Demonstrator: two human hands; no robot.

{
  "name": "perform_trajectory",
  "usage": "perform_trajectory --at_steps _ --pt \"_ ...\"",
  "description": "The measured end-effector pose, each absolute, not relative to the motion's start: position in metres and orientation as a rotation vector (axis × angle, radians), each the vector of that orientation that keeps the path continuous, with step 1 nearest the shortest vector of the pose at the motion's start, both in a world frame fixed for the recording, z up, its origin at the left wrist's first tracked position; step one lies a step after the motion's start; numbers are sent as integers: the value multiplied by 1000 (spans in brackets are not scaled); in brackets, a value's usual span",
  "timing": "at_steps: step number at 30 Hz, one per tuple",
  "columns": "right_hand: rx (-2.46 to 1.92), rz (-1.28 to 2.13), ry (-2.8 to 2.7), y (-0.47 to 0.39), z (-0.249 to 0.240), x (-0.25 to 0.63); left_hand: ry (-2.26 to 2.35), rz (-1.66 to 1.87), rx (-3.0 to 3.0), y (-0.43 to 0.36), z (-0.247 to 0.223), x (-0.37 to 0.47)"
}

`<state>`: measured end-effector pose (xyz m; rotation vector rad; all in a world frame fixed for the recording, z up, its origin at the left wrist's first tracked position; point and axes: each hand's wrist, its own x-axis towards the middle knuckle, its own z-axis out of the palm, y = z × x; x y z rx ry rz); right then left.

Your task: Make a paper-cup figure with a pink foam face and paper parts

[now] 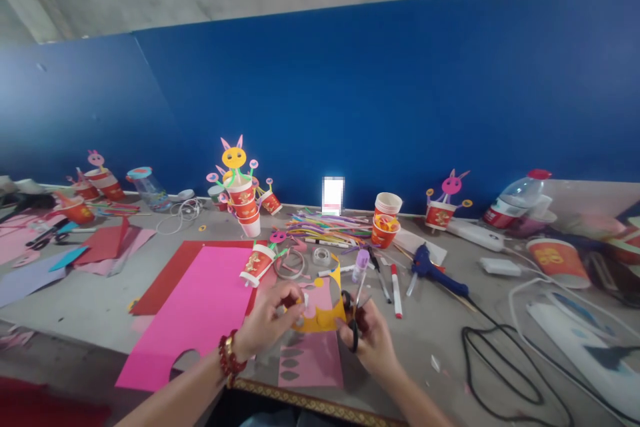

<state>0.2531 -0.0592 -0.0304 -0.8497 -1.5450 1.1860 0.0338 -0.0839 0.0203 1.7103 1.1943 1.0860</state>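
Observation:
My left hand [280, 313], with a red bead bracelet at the wrist, is closed in a pinch above the front of the table; what its fingertips hold is too small to make out. My right hand [367, 333] is wrapped round black-handled scissors [356, 310], whose blades point up and away. Between the hands lies a cut-out yellow paper [325, 319], its right end by the right fingers. Beneath it is a light pink sheet [313, 363] with several oval holes. A bright pink sheet [200, 300] lies to the left over a red one.
Decorated cups [245, 207] stand at the back left of centre, with coloured pipe cleaners [327, 228] beside them. Markers [397, 290], a blue glue gun [435, 270] and a black cable [500, 367] lie on the right. A bottle [520, 200] leans at the back right.

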Motion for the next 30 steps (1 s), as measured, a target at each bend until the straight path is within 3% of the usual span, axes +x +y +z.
perform_trajectory --at_steps 6,14,24,30 --pt "-828 1281 -1485 -53 -21 255 963 864 1434 -69 32 28" --pt "-769 1449 -1493 -43 8 247 944 517 1515 -38 45 44" --pt "-745 1461 -1296 -15 5 229 962 1137 1307 -36 28 50" --pt "-719 1373 -1259 -16 8 230 987 1275 1145 -38 12 49"
